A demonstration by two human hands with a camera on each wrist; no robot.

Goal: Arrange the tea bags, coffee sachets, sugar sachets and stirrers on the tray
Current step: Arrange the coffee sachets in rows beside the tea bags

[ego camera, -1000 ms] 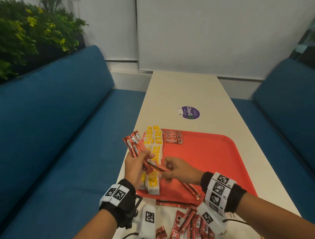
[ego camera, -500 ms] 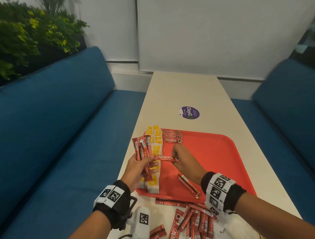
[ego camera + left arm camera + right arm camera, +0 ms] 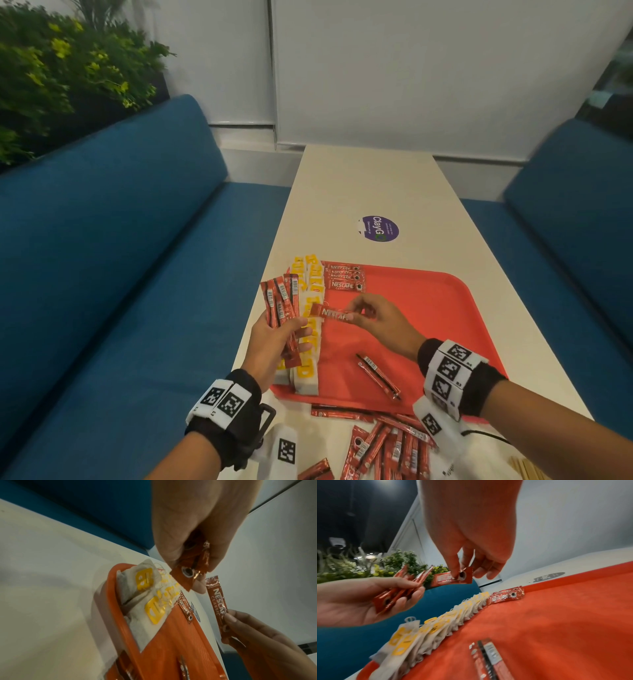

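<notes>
A red tray (image 3: 428, 308) lies on the pale table. Along its left side runs a row of white tea bags with yellow tags (image 3: 310, 342) (image 3: 440, 623). Several red coffee sachets (image 3: 344, 279) (image 3: 506, 596) are stacked at the tray's far left corner. My left hand (image 3: 274, 339) grips a fan of red coffee sachets (image 3: 282, 308) (image 3: 397, 593) above the tea bags. My right hand (image 3: 376, 320) pinches one coffee sachet (image 3: 330, 312) (image 3: 217, 604) (image 3: 452, 580) over the tray, just below the stack. Two more sachets (image 3: 378, 375) lie loose on the tray.
A heap of red sachets (image 3: 387, 445) lies on the table near me, in front of the tray. Wooden stirrers (image 3: 527, 471) show at the bottom right. A purple round sticker (image 3: 380, 229) marks the table beyond the tray. Blue benches flank the table; plants stand at the far left.
My right hand has pulled one sachet out of the left hand's bundle and carried it up over the tray toward the stack. The left hand has raised its bundle a little.
</notes>
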